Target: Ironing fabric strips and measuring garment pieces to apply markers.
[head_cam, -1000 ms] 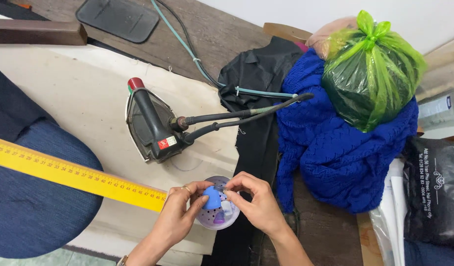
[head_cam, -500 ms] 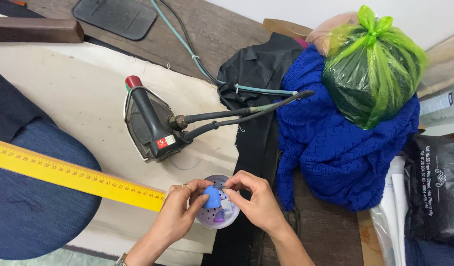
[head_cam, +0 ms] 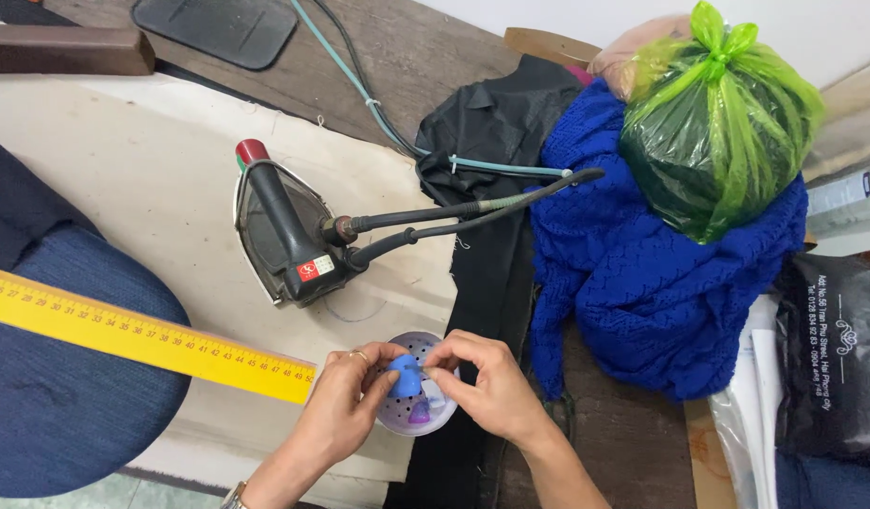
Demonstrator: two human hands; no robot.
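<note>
Fingertips of the left hand point(head_cam: 339, 407) and right hand point(head_cam: 487, 388) pinching a small blue piece point(head_cam: 406, 376) over a round perforated dish point(head_cam: 416, 401) near the desk's front edge — yellow ruler point(head_cam: 142, 335) leftward, black iron point(head_cam: 286, 234) behind.

Left hand point(head_cam: 339, 407) and right hand point(head_cam: 489, 385) pinching blue chalk piece point(head_cam: 406, 375) over small perforated dish point(head_cam: 418, 407). Yellow ruler point(head_cam: 142, 335) just left. Iron point(head_cam: 286, 233) above on pale cloth point(head_cam: 133, 170).
</note>
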